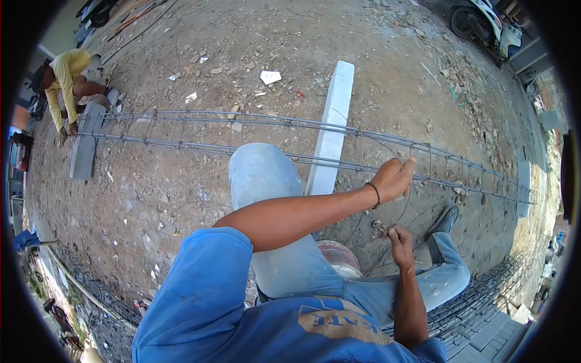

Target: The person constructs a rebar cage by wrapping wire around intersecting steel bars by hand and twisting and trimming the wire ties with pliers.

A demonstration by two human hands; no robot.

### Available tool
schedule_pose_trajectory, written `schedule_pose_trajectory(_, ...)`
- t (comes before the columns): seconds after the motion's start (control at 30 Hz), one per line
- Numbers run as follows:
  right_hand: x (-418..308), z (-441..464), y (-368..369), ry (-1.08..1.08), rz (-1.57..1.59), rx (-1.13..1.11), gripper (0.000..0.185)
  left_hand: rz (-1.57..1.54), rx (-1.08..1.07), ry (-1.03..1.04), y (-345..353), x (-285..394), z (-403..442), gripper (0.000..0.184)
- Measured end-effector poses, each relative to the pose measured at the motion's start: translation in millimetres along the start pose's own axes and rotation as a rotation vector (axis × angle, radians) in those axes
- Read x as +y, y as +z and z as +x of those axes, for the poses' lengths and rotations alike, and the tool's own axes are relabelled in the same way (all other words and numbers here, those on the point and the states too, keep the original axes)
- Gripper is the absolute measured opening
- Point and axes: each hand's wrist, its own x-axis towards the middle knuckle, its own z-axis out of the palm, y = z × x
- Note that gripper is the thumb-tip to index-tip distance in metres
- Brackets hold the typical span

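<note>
A long cage of steel bars (269, 120) with small square ties lies across concrete supports. My left hand (392, 179) reaches over its front bars, thumb and fingers pinched on a thin wire (407, 202) that trails down below. Lower and nearer to me, my right hand (400, 245) is closed around a small metal tool (380, 226), whose head points left; its handles are mostly hidden in the fist. The hands are apart, the left one at the cage and the right one below it.
A white concrete post (331, 127) crosses under the cage; grey blocks (83, 154) (523, 189) support its ends. Another person (69, 75) crouches at the far left. A round bucket (340, 257) stands between my legs. More steel cages (478, 293) lie at lower right.
</note>
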Motion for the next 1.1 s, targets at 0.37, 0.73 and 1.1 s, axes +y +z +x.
schedule_pose_trajectory(0.37,-257.0,-32.0,-157.5,-0.790,-0.619,0.890,0.014,-0.352,-0.074,0.550,-28.0,162.6,-19.4,0.070)
schedule_pose_trajectory(0.73,-230.6,-104.7,-221.9,-0.682,-1.272,0.624,0.017,-0.770,0.049,0.281,-93.2,149.2,-50.0,0.049)
schedule_pose_trajectory(1.1,-101.6,-107.1,-295.4,0.267,-1.384,0.303,0.039,-0.332,-0.039,-0.100,-79.6,132.1,-84.1,0.047)
